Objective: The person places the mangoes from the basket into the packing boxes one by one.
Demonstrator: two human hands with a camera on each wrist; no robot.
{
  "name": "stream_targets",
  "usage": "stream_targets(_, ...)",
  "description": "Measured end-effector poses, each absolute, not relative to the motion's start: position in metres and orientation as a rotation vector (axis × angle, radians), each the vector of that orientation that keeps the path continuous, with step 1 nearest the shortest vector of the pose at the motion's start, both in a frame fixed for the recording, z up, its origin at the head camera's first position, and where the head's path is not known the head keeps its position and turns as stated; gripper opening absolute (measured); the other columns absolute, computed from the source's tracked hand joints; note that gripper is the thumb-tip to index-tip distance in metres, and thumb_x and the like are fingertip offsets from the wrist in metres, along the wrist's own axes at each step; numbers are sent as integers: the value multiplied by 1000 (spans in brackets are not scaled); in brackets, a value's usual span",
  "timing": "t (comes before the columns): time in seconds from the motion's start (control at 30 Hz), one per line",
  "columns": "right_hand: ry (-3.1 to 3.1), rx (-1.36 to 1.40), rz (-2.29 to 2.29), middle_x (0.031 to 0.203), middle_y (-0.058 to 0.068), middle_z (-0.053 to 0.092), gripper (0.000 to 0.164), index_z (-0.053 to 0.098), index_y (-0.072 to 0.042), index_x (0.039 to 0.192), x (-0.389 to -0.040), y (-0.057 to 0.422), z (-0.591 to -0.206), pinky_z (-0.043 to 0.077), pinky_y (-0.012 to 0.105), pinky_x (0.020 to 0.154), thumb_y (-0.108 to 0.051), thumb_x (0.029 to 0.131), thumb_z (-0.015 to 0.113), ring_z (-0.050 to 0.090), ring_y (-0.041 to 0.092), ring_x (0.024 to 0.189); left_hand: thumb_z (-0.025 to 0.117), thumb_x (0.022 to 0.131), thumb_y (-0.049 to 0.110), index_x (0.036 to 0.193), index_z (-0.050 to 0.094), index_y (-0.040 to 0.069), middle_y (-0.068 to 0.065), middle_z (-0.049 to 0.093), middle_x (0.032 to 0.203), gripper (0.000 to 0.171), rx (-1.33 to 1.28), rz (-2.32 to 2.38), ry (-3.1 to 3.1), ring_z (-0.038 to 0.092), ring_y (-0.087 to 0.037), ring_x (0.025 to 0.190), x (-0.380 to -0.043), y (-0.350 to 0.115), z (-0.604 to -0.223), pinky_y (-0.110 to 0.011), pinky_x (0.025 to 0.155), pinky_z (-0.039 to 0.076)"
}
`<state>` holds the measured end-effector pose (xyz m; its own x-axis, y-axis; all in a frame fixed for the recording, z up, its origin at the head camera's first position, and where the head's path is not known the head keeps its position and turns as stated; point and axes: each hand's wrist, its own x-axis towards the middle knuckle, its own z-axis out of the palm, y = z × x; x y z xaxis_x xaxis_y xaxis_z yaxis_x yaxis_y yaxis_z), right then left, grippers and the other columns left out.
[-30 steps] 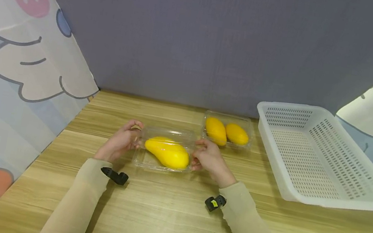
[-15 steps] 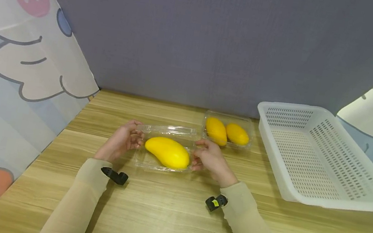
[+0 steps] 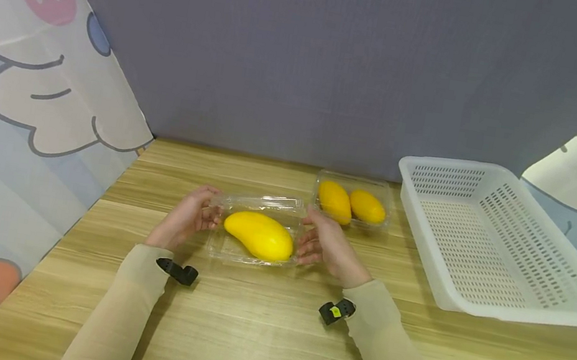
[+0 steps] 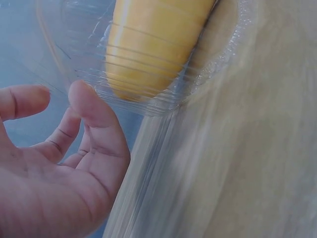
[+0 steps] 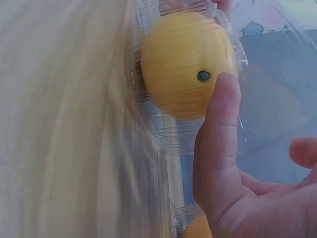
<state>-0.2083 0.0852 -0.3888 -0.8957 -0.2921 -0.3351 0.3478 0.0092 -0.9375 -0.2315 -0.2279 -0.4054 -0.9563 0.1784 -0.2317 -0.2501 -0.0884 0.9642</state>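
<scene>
A large yellow mango [image 3: 259, 236] lies in a clear plastic clamshell box [image 3: 221, 247] in the middle of the table. Its lid [image 3: 268, 202] is tilted up along the far side. My left hand [image 3: 187, 217] is at the box's left end, a fingertip against the plastic in the left wrist view, thumb apart from it. At the right end is my right hand [image 3: 328, 246]. The right wrist view shows a straight finger [image 5: 218, 129] lying against the box, near the mango's green stem end [image 5: 203, 76], with the thumb away from the finger.
Behind to the right, a second clear box [image 3: 388, 203] holds two smaller orange-yellow mangoes [image 3: 335, 201]. A white perforated basket [image 3: 480, 254] stands at the right. A grey panel [image 3: 306, 69] borders the wooden table [image 3: 241, 336] at the back.
The lid, earlier low over the mango, has tilted back toward the far side. My right hand's thumb has lifted and its fingers have spread a little. The box has stayed in place.
</scene>
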Motion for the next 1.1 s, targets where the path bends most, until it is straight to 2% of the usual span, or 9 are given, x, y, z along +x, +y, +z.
stream_targets(0.1, 1848, 55, -1937, 92, 17, 60, 67, 46, 1, 136, -208, 86, -387, 61, 40, 63, -57, 104, 42, 61, 26, 68, 40, 108, 21, 124, 44, 7, -8, 46, 105, 22, -79, 2089, 1944, 55, -14, 68, -232, -228, -406, -25, 64, 51)
stream_targets(0.23, 1842, 45, -1925, 89, 14, 60, 61, 41, 0, 145, -207, 86, -387, 61, 37, 61, -45, 104, 50, 62, 23, 66, 43, 107, 19, 123, 46, 5, -8, 42, 110, 22, -75, 2069, 1978, 53, -14, 66, -232, -228, -406, -26, 64, 52)
stream_targets(0.4, 1843, 41, -1912, 84, 10, 58, 59, 33, -2, 153, -207, 86, -387, 61, 34, 59, -31, 105, 51, 62, 21, 65, 45, 103, 12, 120, 47, 5, -5, 49, 96, 19, -64, 2099, 1958, 51, -13, 64, -233, -227, -406, -26, 63, 53)
stream_targets(0.47, 1848, 44, -1907, 84, 10, 57, 55, 35, -2, 151, -207, 85, -387, 61, 34, 60, -28, 105, 50, 62, 21, 66, 45, 102, 10, 121, 47, 5, -4, 49, 93, 19, -73, 2113, 1947, 49, -12, 63, -233, -226, -406, -25, 63, 52)
stream_targets(0.6, 1866, 43, -1910, 84, 10, 57, 49, 41, 3, 145, -208, 86, -389, 61, 33, 59, -23, 105, 51, 62, 22, 66, 46, 103, 10, 126, 46, 3, -5, 49, 98, 24, -89, 2108, 1948, 47, -9, 62, -234, -225, -406, -24, 65, 53)
stream_targets(0.8, 1900, 25, -1908, 86, 11, 56, 44, 44, 12, 140, -207, 87, -390, 61, 30, 59, -15, 106, 50, 61, 20, 66, 50, 104, 10, 135, 44, -2, -7, 50, 103, 34, -103, 2067, 1982, 55, -11, 66, -234, -224, -405, -23, 67, 52)
stream_targets(0.97, 1896, 6, -1910, 83, 9, 56, 42, 44, 14, 140, -206, 88, -390, 61, 30, 59, -9, 105, 50, 61, 18, 64, 50, 104, 13, 136, 45, -1, -5, 49, 104, 35, -108, 2018, 2027, 57, -13, 73, -233, -224, -406, -22, 67, 50)
stream_targets(1.1, 1891, 7, -1917, 82, 9, 56, 39, 45, 14, 137, -207, 88, -392, 60, 30, 58, -7, 104, 51, 60, 17, 63, 48, 105, 14, 138, 45, 0, -4, 49, 98, 36, -113, 1986, 2049, 56, -16, 76, -232, -223, -406, -21, 65, 46)
